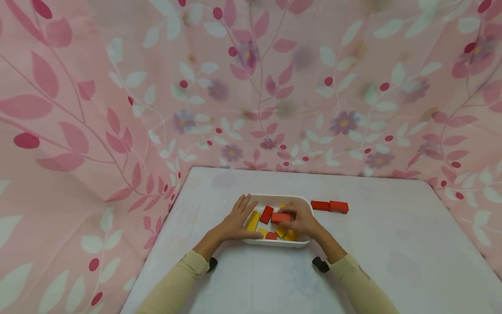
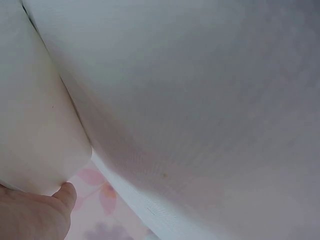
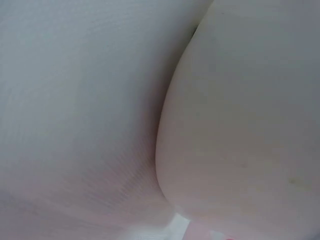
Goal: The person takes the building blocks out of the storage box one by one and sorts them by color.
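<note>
A white tray (image 1: 274, 244) holds several red and yellow blocks. My left hand (image 1: 236, 221) lies over its left end, fingers straight and spread, the thumb reaching along the front rim. Beside that hand is a long yellow block (image 1: 253, 221), with a red block (image 1: 267, 214) to its right. My right hand (image 1: 302, 221) reaches in over the tray's right end and pinches a red block (image 1: 280, 218) between thumb and fingers. Under it are a yellow block (image 1: 280, 231) and a small red block (image 1: 271, 236). The left wrist view catches only part of the left hand (image 2: 37, 212) next to the pale tray wall.
Two red blocks (image 1: 329, 206) lie end to end on the white-covered table (image 1: 392, 248), right of the tray. A pink floral cloth (image 1: 274, 109) hangs behind the table and along its left side.
</note>
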`<state>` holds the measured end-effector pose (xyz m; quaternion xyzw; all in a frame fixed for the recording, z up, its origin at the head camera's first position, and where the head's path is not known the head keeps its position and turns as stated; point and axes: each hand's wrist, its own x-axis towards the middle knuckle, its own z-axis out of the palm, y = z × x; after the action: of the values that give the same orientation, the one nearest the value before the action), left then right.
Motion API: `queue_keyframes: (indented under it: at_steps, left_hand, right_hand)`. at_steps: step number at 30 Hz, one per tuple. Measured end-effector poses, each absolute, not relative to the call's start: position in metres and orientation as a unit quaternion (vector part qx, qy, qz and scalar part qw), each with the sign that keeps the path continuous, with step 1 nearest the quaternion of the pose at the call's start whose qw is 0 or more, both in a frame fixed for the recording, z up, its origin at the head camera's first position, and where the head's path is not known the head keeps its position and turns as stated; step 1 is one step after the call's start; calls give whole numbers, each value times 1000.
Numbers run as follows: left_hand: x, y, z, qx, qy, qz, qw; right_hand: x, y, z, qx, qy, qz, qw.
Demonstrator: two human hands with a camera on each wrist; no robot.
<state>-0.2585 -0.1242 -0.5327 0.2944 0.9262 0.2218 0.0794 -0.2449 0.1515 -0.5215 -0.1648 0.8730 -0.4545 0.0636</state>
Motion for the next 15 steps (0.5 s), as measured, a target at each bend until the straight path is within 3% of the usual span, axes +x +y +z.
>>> queue_keyframes:
  at_steps: [15]
  left_hand:
    - [-261,-126,-535,301,924,224,73]
  right_hand:
    - [-245,154,-518,-184,869,-455,64]
